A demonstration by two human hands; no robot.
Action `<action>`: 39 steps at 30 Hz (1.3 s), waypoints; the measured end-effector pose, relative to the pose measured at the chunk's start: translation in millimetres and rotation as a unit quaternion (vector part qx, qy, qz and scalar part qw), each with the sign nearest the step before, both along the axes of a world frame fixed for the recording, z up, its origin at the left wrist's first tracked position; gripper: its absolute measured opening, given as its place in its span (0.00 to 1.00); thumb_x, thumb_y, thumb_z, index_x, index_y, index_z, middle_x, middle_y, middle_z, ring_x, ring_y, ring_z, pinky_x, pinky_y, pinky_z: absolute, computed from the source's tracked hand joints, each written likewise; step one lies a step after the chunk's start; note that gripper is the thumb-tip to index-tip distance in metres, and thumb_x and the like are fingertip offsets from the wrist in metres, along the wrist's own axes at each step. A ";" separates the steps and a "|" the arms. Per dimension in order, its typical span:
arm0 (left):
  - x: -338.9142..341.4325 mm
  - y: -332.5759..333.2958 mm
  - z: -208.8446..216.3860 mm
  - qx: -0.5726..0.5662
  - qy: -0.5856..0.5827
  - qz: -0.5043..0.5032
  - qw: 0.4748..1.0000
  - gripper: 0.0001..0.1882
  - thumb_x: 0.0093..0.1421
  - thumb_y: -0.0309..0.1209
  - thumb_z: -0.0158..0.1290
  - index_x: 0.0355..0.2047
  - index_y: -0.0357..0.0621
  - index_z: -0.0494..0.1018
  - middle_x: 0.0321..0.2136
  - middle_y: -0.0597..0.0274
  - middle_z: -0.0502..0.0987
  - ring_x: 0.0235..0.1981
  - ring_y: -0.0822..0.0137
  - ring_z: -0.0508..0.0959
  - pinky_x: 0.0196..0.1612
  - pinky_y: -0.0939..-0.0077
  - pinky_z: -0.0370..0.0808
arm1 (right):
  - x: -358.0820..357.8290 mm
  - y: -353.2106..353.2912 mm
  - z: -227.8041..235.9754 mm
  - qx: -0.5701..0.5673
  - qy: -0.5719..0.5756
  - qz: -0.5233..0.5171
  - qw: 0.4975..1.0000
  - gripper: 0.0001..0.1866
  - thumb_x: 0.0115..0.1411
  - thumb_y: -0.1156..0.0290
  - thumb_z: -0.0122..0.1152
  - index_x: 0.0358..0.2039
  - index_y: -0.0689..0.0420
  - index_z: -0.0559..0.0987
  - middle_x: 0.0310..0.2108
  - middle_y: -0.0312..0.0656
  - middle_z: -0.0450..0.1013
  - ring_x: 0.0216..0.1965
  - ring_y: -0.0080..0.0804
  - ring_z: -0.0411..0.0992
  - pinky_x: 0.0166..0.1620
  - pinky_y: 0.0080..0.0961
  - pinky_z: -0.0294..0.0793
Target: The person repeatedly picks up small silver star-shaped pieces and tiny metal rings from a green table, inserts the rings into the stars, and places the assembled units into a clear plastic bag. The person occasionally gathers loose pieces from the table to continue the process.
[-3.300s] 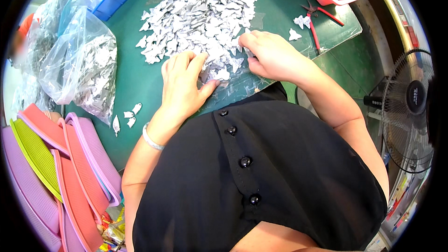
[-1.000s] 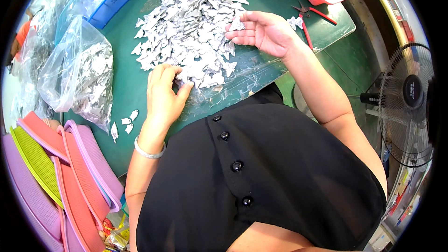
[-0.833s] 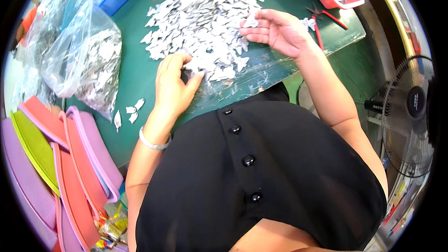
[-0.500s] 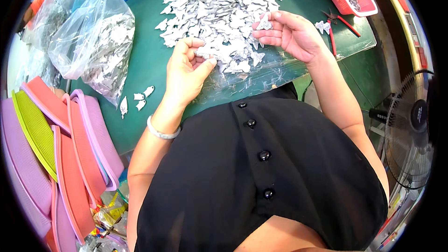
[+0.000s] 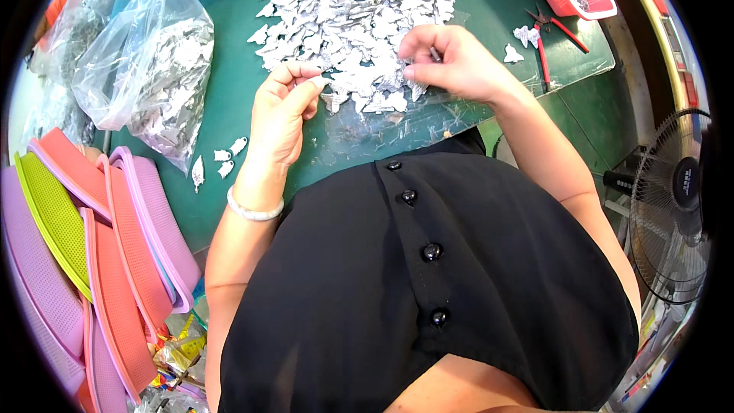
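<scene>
A broad heap of small silver wing-shaped metal pieces (image 5: 359, 8) lies on the green tabletop. At its near left edge my left hand (image 5: 284, 103) is closed, with a pale metal piece (image 5: 324, 81) pinched between thumb and forefinger. My right hand (image 5: 462, 65) is over the near right edge of the heap, fingers curled inward. A grey sliver of a metal piece (image 5: 436, 54) shows between those fingers; the rest is hidden. To the right of that hand, red-handled pliers (image 5: 544, 50) lie near two loose pieces, one being a winged piece (image 5: 513, 53).
A clear plastic bag (image 5: 164, 69) of similar pieces stands at left, above several small loose parts (image 5: 224, 157). Stacked plastic baskets (image 5: 115, 275) fill the lower left. A pink tray (image 5: 600, 0) with metal bits is at far right, a black fan (image 5: 673, 199) below it.
My right hand has turned from palm-up to fingers curled down and moved slightly left. A loose piece near the pliers now shows. My left hand has shifted a little left.
</scene>
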State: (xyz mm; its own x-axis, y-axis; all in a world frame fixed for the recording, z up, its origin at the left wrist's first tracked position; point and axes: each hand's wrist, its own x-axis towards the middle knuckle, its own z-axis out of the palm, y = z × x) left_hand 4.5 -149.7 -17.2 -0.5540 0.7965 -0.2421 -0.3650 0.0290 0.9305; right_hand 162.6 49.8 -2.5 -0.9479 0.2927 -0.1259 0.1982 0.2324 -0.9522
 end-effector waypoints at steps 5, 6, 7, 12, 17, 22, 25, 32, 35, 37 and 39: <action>12.5 6.3 0.2 -0.131 0.345 -0.050 0.928 0.08 0.48 0.26 0.56 0.31 0.41 0.75 0.14 0.73 0.65 0.17 0.79 0.64 0.22 0.83 0.63 | -6.8 -12.6 -1.9 0.256 0.047 0.054 0.964 0.14 0.44 0.79 0.60 0.35 0.59 0.75 0.17 0.37 0.64 0.20 0.26 0.63 0.27 0.22 0.64; 15.8 8.5 1.7 -0.143 0.423 -0.065 0.892 0.10 0.47 0.28 0.57 0.32 0.41 0.74 0.14 0.69 0.65 0.17 0.74 0.66 0.23 0.78 0.65 | -8.1 -11.6 -4.0 0.273 0.056 0.062 0.958 0.14 0.44 0.78 0.60 0.35 0.59 0.75 0.20 0.40 0.67 0.23 0.32 0.66 0.29 0.26 0.66; 20.1 11.1 7.2 -0.163 0.462 -0.074 0.869 0.10 0.46 0.30 0.58 0.30 0.42 0.74 0.15 0.67 0.66 0.18 0.72 0.67 0.23 0.76 0.65 | -9.5 -10.3 -7.2 0.290 0.065 0.070 0.952 0.14 0.44 0.76 0.60 0.34 0.58 0.75 0.24 0.43 0.70 0.25 0.37 0.68 0.31 0.30 0.68; 28.3 21.4 11.2 -0.206 0.532 -0.089 0.817 0.11 0.44 0.34 0.60 0.26 0.43 0.72 0.18 0.65 0.68 0.21 0.67 0.70 0.25 0.71 0.66 | -7.5 -10.2 -6.6 0.235 0.040 0.049 0.970 0.10 0.44 0.75 0.60 0.29 0.59 0.74 0.22 0.42 0.71 0.25 0.34 0.69 0.31 0.28 0.68; 29.7 21.8 12.4 -0.214 0.531 -0.092 0.815 0.10 0.45 0.34 0.59 0.25 0.44 0.71 0.19 0.65 0.68 0.21 0.67 0.70 0.25 0.72 0.67 | -2.8 -0.2 -4.5 -0.047 -0.002 -0.007 0.999 0.06 0.47 0.76 0.60 0.25 0.59 0.72 0.21 0.30 0.66 0.22 0.17 0.62 0.26 0.16 0.62; 34.1 29.6 11.9 -0.178 0.554 -0.067 0.810 0.11 0.42 0.31 0.62 0.23 0.42 0.71 0.16 0.65 0.66 0.18 0.71 0.67 0.23 0.76 0.66 | -0.9 10.5 -6.3 -0.445 0.103 -0.049 0.888 0.05 0.48 0.81 0.54 0.27 0.59 0.70 0.32 0.42 0.67 0.23 0.21 0.66 0.26 0.14 0.65; 32.6 30.9 9.0 -0.177 0.531 -0.085 0.824 0.10 0.44 0.30 0.61 0.22 0.42 0.70 0.17 0.67 0.67 0.18 0.72 0.66 0.22 0.77 0.65 | -3.3 6.4 1.6 -0.453 0.117 -0.065 0.881 0.06 0.49 0.80 0.55 0.29 0.59 0.71 0.29 0.39 0.68 0.23 0.20 0.67 0.26 0.14 0.65; 8.4 21.5 8.2 -0.038 0.054 -0.060 0.996 0.07 0.51 0.22 0.50 0.20 0.44 0.63 0.27 0.61 0.73 0.22 0.75 0.68 0.26 0.83 0.66 | -10.9 -10.2 -3.7 0.200 0.038 -0.009 0.979 0.12 0.48 0.73 0.62 0.35 0.59 0.76 0.22 0.35 0.69 0.24 0.20 0.67 0.28 0.17 0.67; 1.1 22.4 19.8 -0.017 -0.027 -0.005 0.999 0.04 0.51 0.21 0.47 0.27 0.43 0.65 0.30 0.57 0.74 0.23 0.74 0.70 0.26 0.84 0.67 | -14.4 -11.8 -7.4 0.310 0.055 0.030 0.949 0.13 0.47 0.72 0.62 0.35 0.60 0.76 0.26 0.44 0.72 0.27 0.34 0.71 0.33 0.25 0.70; 1.3 23.5 22.9 -0.045 -0.003 -0.020 0.999 0.06 0.51 0.22 0.48 0.31 0.42 0.67 0.27 0.61 0.73 0.23 0.76 0.70 0.26 0.85 0.67 | -16.5 -11.3 -9.7 0.352 0.073 0.039 0.932 0.12 0.47 0.71 0.61 0.34 0.60 0.76 0.28 0.46 0.73 0.29 0.39 0.72 0.34 0.28 0.70; 1.4 24.3 19.7 -0.092 0.071 -0.079 0.990 0.10 0.51 0.23 0.50 0.35 0.41 0.69 0.24 0.66 0.72 0.23 0.77 0.70 0.25 0.86 0.66 | -17.0 -9.4 -10.8 0.374 0.092 0.048 0.922 0.12 0.48 0.71 0.60 0.34 0.61 0.76 0.29 0.47 0.73 0.30 0.43 0.72 0.34 0.30 0.71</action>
State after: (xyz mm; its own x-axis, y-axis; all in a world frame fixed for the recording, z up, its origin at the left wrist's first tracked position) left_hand 5.9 -125.3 2.5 -0.4649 0.8254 -0.3204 -0.2077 0.2501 0.9457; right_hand 145.6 40.4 -13.3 -0.9590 0.1462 0.2427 -0.0062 0.8455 -0.5340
